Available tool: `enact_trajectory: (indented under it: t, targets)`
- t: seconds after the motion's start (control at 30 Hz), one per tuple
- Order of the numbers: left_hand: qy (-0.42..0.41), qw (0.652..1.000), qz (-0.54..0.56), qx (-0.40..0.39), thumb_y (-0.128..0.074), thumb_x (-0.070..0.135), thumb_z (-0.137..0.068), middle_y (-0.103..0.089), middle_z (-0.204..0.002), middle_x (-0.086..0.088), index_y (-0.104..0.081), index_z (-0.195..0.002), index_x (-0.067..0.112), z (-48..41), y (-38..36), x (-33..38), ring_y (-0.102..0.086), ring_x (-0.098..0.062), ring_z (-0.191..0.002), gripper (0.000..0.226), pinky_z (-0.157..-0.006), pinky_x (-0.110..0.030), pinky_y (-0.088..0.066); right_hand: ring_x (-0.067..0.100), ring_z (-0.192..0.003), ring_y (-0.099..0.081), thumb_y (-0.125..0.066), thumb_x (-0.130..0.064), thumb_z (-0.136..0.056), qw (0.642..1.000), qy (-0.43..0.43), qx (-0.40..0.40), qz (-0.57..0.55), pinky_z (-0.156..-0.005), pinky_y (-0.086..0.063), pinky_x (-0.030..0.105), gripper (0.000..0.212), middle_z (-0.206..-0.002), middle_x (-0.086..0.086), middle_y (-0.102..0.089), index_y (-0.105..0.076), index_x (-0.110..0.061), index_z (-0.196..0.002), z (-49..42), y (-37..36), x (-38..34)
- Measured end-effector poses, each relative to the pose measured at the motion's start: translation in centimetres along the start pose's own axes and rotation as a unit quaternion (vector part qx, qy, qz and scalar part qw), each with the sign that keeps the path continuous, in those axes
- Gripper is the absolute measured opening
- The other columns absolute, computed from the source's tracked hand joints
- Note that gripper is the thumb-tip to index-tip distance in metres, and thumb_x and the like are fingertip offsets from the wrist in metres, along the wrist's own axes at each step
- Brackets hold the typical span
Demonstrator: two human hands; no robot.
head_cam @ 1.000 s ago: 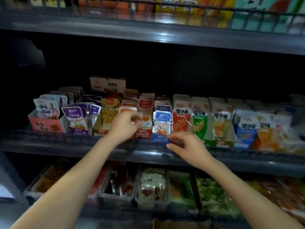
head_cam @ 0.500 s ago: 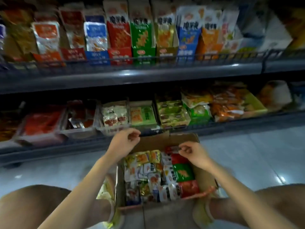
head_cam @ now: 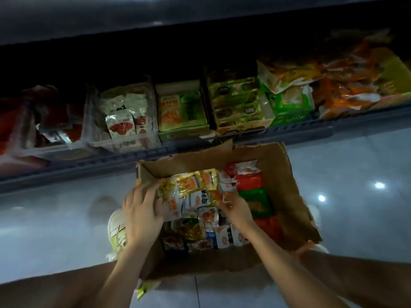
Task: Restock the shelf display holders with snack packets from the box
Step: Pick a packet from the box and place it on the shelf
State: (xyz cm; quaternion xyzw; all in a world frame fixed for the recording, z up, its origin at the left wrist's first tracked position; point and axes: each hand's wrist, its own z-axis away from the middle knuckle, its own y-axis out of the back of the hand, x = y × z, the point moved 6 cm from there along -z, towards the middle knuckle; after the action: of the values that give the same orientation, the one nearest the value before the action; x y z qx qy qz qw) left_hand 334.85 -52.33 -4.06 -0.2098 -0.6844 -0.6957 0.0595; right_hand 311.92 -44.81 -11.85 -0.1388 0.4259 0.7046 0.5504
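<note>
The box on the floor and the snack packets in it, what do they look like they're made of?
The box looks like plain brown cardboard with a matte finish. Its rim is torn and ragged, and one flap stands bent. The snack packets look like thin plastic or foil film with a glossy finish. They are crinkled, catch bright glints and have flat sealed edges. The view cannot settle which kind of film it is.

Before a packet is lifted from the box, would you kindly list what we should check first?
1. The cardboard box is open, packets exposed: ok.
2. The left hand touches the yellow packets: ok.
3. The right hand firmly pinches the orange packet: cannot tell, blurred.
4. The shelf holders have free room: cannot tell.
5. The box stands close to the shelf: ok.
</note>
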Motion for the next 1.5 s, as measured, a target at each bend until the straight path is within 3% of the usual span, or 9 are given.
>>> enact_trajectory:
  t: [0.13,0.27,0.6,0.93,1.07,1.17,1.23,1.33,1.5]
  targets:
    - [-0.023,0.999,-0.019,-0.015,-0.041,0.034,-0.09,-0.049,-0.137,-0.017,-0.052,-0.131,0.011,-1.6,-2.5,-2.5,-0.036,-0.034,-0.132,0.048,-0.104,-0.051,-0.034,0.029,-0.108,-0.06,-0.062,-0.028,-0.091,1.0,-0.015,-0.017,-0.016,-0.086,-0.049,0.034,0.043,-0.118,0.013,-0.063,-0.054,-0.006,-0.127,-3.3,-4.7,-1.7]
    - [-0.032,0.999,-0.01,0.013,-0.044,0.029,-0.094,-0.047,-0.142,-0.014,-0.051,-0.134,0.007,-1.8,-3.2,-3.9,-0.029,-0.029,-0.14,0.046,-0.112,-0.046,-0.029,0.027,-0.087,-0.06,-0.059,-0.012,-0.091,0.998,-0.029,-0.059,-0.019,-0.079,-0.047,0.04,0.018,-0.091,0.017,-0.063,-0.059,-0.001,-0.104,-5.2,-9.4,-2.2]
    - [0.017,0.999,0.027,-0.029,-0.041,0.028,-0.093,-0.044,-0.145,-0.003,-0.046,-0.138,0.016,-1.4,-3.4,-5.5,-0.032,-0.03,-0.136,0.046,-0.106,-0.047,-0.034,0.014,-0.087,-0.066,-0.062,-0.034,-0.09,0.991,-0.109,-0.031,-0.073,-0.079,-0.055,0.034,0.022,-0.096,0.001,-0.07,-0.068,-0.016,-0.1,-5.2,-16.5,-1.3]
    - [-0.103,0.995,-0.012,-0.008,-0.057,0.024,-0.088,-0.049,-0.14,-0.01,-0.062,-0.121,0.013,-1.0,-0.6,-0.8,-0.031,-0.026,-0.135,0.035,-0.111,-0.047,-0.026,0.011,-0.071,-0.058,-0.058,-0.023,-0.093,0.993,0.034,-0.109,0.024,-0.061,-0.04,0.02,0.014,-0.077,-0.002,-0.06,-0.062,-0.016,-0.082,1.0,-4.8,-1.7]
    - [-0.214,0.961,-0.008,-0.174,-0.054,0.047,-0.09,-0.051,-0.139,0.003,-0.059,-0.127,0.021,1.1,-1.4,4.4,-0.038,-0.018,-0.135,0.046,-0.115,-0.033,-0.016,0.009,-0.097,-0.061,-0.065,-0.02,-0.088,0.967,0.004,-0.253,0.008,-0.081,-0.049,0.025,0.015,-0.101,-0.01,-0.064,-0.067,-0.019,-0.103,4.6,-1.5,-1.9]
    - [-0.118,0.899,0.035,-0.42,-0.054,0.059,-0.085,-0.059,-0.126,0.006,-0.056,-0.127,0.026,4.0,-4.1,5.5,-0.053,-0.015,-0.116,0.053,-0.1,-0.029,-0.042,-0.005,-0.088,-0.059,-0.065,-0.017,-0.088,0.956,0.021,-0.294,0.012,-0.074,-0.044,0.012,0.021,-0.095,-0.016,-0.063,-0.066,-0.018,-0.108,5.5,-0.4,-2.2]
    - [-0.067,0.878,0.081,-0.467,-0.06,0.054,-0.084,-0.065,-0.107,0.005,-0.063,-0.104,0.029,5.2,-5.0,5.6,-0.06,-0.016,-0.102,0.033,-0.087,-0.033,-0.049,-0.006,-0.083,-0.06,-0.065,-0.018,-0.088,0.958,0.032,-0.283,-0.011,-0.072,-0.044,0.012,0.012,-0.089,-0.017,-0.065,-0.068,-0.024,-0.098,5.4,0.2,-2.4]
    - [0.048,0.889,0.178,-0.418,-0.065,0.04,-0.086,-0.066,-0.092,0.003,-0.06,-0.088,0.026,4.8,-5.3,3.8,-0.064,-0.017,-0.088,0.015,-0.079,-0.035,-0.053,0.005,-0.084,-0.065,-0.062,-0.023,-0.089,0.977,-0.014,-0.179,-0.113,-0.066,-0.049,0.018,0.013,-0.092,-0.008,-0.068,-0.069,-0.021,-0.1,3.6,1.2,-0.9]
    - [0.266,0.874,0.335,-0.23,-0.064,0.022,-0.089,-0.068,-0.106,-0.005,-0.058,-0.11,0.014,2.8,-5.1,-1.6,-0.065,-0.024,-0.099,0.023,-0.087,-0.044,-0.053,0.013,-0.087,-0.064,-0.056,-0.016,-0.095,0.976,-0.086,-0.037,-0.198,-0.067,-0.051,0.019,0.02,-0.106,0.003,-0.066,-0.064,-0.01,-0.112,-0.9,0.4,2.1]
